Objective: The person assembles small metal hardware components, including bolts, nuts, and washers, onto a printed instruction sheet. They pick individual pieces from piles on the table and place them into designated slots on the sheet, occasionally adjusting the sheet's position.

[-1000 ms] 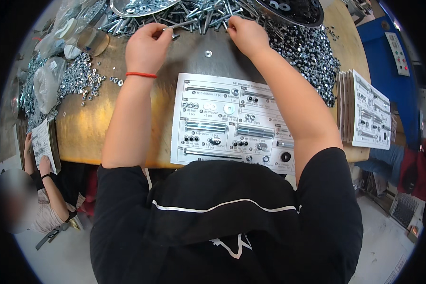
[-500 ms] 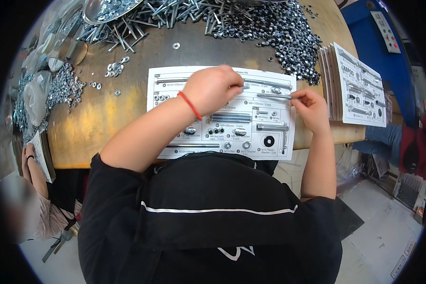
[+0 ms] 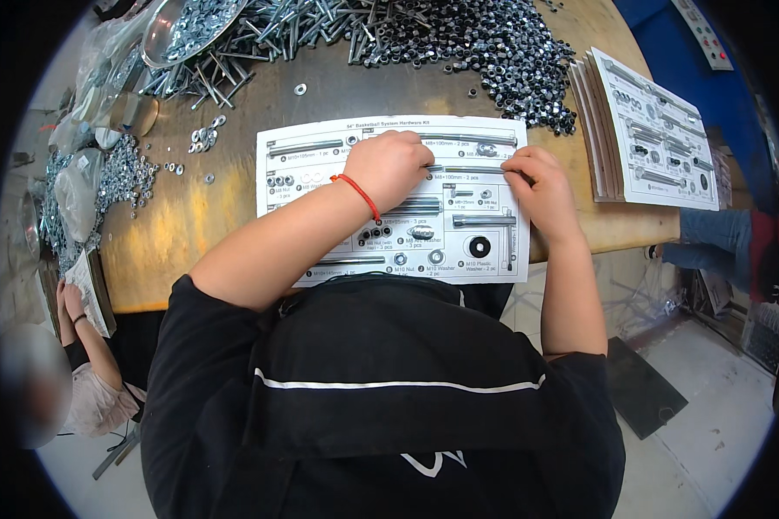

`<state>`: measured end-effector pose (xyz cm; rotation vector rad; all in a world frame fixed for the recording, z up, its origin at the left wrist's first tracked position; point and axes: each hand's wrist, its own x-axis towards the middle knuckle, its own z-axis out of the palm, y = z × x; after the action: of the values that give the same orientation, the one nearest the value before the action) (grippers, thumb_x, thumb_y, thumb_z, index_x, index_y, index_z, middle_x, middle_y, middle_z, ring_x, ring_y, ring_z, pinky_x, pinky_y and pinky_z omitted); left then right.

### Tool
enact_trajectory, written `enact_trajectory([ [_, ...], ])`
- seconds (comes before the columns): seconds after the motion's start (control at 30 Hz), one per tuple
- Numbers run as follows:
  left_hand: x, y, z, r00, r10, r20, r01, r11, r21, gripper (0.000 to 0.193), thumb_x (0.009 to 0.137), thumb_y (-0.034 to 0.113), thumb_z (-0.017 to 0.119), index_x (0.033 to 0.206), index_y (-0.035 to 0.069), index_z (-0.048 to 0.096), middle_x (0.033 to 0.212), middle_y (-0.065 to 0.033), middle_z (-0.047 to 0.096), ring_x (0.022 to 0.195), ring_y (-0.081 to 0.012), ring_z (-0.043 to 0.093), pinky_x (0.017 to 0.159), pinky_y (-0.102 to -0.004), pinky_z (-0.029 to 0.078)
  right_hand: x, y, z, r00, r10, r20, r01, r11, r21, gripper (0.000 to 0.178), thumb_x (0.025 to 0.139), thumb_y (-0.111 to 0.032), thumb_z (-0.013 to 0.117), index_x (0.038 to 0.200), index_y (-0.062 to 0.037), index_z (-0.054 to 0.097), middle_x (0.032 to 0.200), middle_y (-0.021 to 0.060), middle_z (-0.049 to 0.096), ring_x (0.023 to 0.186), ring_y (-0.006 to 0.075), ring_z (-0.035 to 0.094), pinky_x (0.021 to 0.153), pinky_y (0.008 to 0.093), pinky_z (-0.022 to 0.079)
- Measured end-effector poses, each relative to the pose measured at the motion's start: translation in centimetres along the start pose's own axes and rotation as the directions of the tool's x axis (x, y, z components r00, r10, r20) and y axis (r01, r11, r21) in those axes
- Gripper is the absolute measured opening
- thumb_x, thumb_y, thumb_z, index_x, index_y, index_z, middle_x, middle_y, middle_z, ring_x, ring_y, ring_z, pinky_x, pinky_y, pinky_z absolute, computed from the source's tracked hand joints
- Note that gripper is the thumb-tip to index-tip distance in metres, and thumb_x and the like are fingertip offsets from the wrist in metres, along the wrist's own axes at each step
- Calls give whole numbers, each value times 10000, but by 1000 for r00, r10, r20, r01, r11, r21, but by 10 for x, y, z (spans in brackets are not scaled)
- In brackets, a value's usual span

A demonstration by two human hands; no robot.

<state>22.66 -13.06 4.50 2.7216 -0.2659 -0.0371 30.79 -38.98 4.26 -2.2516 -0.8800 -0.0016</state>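
A white printed card (image 3: 320,233) lies on the table before me, with long bolts, nuts and washers on its panels. Across its upper right part runs a long silver bolt (image 3: 467,169). My right hand (image 3: 538,186) pinches the bolt's right end between thumb and fingers. At the other end, the closed fingertips of my left hand (image 3: 389,173) grip the bolt; the hand covers part of the card's middle. A black plastic washer (image 3: 479,247) sits in the card's lower right panel.
Heaped nuts (image 3: 528,69) and long bolts (image 3: 320,26) fill the table's far side, beside a metal bowl (image 3: 190,35) of small parts. Loose washers (image 3: 206,137) lie at left. Stacked cards (image 3: 658,143) stand at right. At far left are another person's hands (image 3: 71,298).
My left hand has moved slightly lower, to the bolt's left end. My right hand has shifted left with the bolt's right end. The view has swung a little.
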Motion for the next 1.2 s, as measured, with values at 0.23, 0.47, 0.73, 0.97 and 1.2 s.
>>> enact_trajectory([
  [0.23, 1, -1, 1, 1000, 11, 10, -10, 1000, -17, 98, 837, 215, 680, 892, 160, 740, 923, -2, 667, 956, -231, 635, 759, -385, 551, 0, 0, 5, 999, 27, 16, -28, 999, 38, 88, 783, -27, 697, 871, -27, 703, 926, 80, 648, 913, 277, 610, 792, 352, 494],
  [0.47, -29, -3, -21, 980, 22, -197, -36, 997, -69, 133, 824, 232, 696, 931, 158, 726, 898, -12, 654, 931, -239, 632, 750, -383, 541, -10, -21, 3, 978, 170, -120, -164, 985, 57, 146, 768, -25, 726, 910, -33, 695, 919, 87, 641, 879, 264, 620, 749, 345, 502],
  [0.73, -120, -4, -21, 978, -91, -186, 76, 994, -84, 188, 673, 215, 821, 813, 141, 719, 766, -9, 620, 776, -226, 629, 648, -350, 512, -36, -102, 49, 990, -97, 107, 100, 995, -26, 170, 743, -98, 773, 896, -91, 700, 720, 43, 577, 666, 230, 585, 585, 341, 470],
  [0.97, -121, -5, -5, 971, -72, -227, 56, 996, -75, 157, 690, 196, 804, 799, 133, 711, 762, -11, 624, 775, -229, 636, 643, -348, 513, -39, -117, 91, 976, -166, 141, 183, 976, -118, 129, 750, -158, 757, 866, -141, 704, 688, 22, 571, 680, 240, 604, 572, 363, 475],
  [1.2, -130, -3, -15, 957, -109, -268, 79, 990, -120, 208, 682, 207, 823, 827, 112, 707, 752, -12, 623, 739, -218, 629, 638, -335, 507, -39, -108, 71, 1000, -13, -20, 10, 989, -147, 145, 767, -158, 759, 903, -117, 727, 696, 42, 580, 655, 244, 593, 570, 357, 469],
])
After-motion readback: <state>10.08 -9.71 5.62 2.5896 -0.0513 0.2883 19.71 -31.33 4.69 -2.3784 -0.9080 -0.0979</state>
